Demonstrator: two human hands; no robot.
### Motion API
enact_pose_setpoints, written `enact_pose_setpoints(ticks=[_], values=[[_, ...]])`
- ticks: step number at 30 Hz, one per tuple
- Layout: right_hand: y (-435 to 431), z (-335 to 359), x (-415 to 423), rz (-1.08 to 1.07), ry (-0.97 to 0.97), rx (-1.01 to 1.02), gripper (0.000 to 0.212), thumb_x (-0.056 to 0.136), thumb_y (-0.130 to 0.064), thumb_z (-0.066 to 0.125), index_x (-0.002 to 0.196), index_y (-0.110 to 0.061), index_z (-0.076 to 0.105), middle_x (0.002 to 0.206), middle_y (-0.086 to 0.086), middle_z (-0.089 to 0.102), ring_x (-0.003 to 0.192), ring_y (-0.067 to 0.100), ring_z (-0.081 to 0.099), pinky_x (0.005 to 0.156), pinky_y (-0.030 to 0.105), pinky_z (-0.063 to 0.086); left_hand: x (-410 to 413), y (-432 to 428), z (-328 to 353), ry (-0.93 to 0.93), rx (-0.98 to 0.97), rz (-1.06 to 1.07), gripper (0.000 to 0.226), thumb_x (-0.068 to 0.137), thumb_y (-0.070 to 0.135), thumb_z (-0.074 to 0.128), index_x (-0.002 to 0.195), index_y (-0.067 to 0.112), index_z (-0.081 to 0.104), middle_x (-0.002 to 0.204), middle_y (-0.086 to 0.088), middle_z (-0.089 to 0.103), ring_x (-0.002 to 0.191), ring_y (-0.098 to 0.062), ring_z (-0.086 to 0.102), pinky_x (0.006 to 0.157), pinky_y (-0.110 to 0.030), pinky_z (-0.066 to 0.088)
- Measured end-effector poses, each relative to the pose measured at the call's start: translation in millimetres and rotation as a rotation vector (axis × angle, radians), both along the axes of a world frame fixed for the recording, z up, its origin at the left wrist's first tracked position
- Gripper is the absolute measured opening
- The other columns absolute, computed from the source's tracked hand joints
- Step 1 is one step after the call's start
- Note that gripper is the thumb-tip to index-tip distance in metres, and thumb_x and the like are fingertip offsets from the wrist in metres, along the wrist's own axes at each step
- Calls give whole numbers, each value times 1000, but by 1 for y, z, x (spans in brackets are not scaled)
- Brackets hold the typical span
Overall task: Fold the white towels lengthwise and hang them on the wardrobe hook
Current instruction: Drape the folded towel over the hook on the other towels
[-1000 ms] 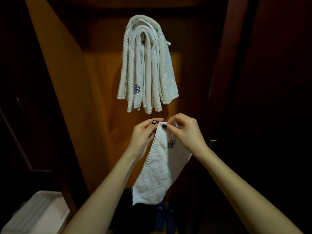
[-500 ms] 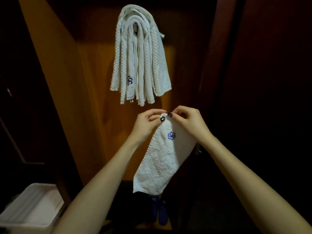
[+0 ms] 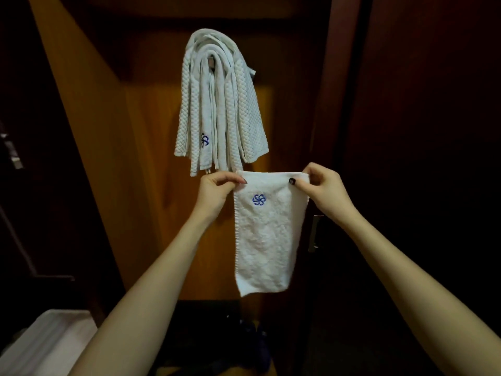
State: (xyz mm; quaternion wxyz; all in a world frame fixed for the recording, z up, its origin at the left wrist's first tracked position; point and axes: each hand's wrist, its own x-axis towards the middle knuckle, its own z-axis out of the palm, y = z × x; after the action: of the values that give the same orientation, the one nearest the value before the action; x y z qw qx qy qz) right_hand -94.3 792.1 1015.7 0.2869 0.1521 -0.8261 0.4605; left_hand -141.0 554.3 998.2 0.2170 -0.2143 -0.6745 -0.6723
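Where we had room: beneath hung white waffle-weave towels [image 3: 221,109].
Hands: left hand [image 3: 217,189] and right hand [image 3: 322,189] pinched top corners.
Towel: white terry towel [image 3: 267,240], blue emblem [image 3: 258,200].

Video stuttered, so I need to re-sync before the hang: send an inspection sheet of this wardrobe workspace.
Surface: no worktop seen; a wooden wardrobe panel backs the work.
Job's things: held towel, with a blue logo, hangs stretched flat just below the hung towels, which drape over the hook, itself mostly hidden.
Clutter: white container at lower left; dark blue slippers below, dimly seen.
Hands: left hand and right hand each pinch a top corner of the held towel.
Cables: nothing seen.
Surroundings: dark doors on either side; metal handle at right.
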Motion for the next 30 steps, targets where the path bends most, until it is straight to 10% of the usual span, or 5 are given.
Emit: enact_pose_setpoints(ticks=[7, 10, 16, 25, 30], values=[[-8, 14, -8, 5, 126, -126, 40, 92, -16, 57, 126, -36, 59, 102, -14, 68, 79, 9, 61, 69, 23, 47, 6, 8, -1, 11, -50, 18, 28, 86, -1, 61, 86, 25, 71, 97, 5, 69, 97, -9, 62, 84, -15, 46], [-6, 13, -8, -56, -4, -91, 49, 89, -15, 59, 133, -36, 54, 75, 0, 67, 65, 15, 57, 62, 29, 46, 7, 11, -1, -20, -162, 19, 22, 80, 5, 72, 97, 19, 68, 102, 9, 64, 100, -3, 57, 82, -8, 43], [-13, 10, -2, -210, -113, 105, 5, 87, -20, 60, 82, -19, 61, 75, -2, 65, 68, 12, 62, 55, 25, 46, 12, 13, -5, 122, -442, 117, 41, 76, 6, 71, 111, 19, 55, 114, 11, 51, 107, 3, 48, 91, -3, 32], [-27, 18, 13, -56, 7, 161, 24, 83, -8, 59, 80, -27, 74, 63, -7, 66, 52, 13, 58, 50, 27, 47, 20, 20, -6, 290, -443, 328, 30, 79, 7, 69, 106, 8, 56, 108, 5, 48, 102, -4, 50, 86, -24, 42], [-33, 11, 12, -189, 27, 93, 19, 82, -11, 60, 79, -25, 73, 68, -9, 66, 55, 11, 61, 48, 22, 51, 23, 29, -10, 378, -446, 293, 28, 79, 7, 71, 104, 7, 58, 104, 7, 47, 98, 3, 49, 83, -11, 41]])
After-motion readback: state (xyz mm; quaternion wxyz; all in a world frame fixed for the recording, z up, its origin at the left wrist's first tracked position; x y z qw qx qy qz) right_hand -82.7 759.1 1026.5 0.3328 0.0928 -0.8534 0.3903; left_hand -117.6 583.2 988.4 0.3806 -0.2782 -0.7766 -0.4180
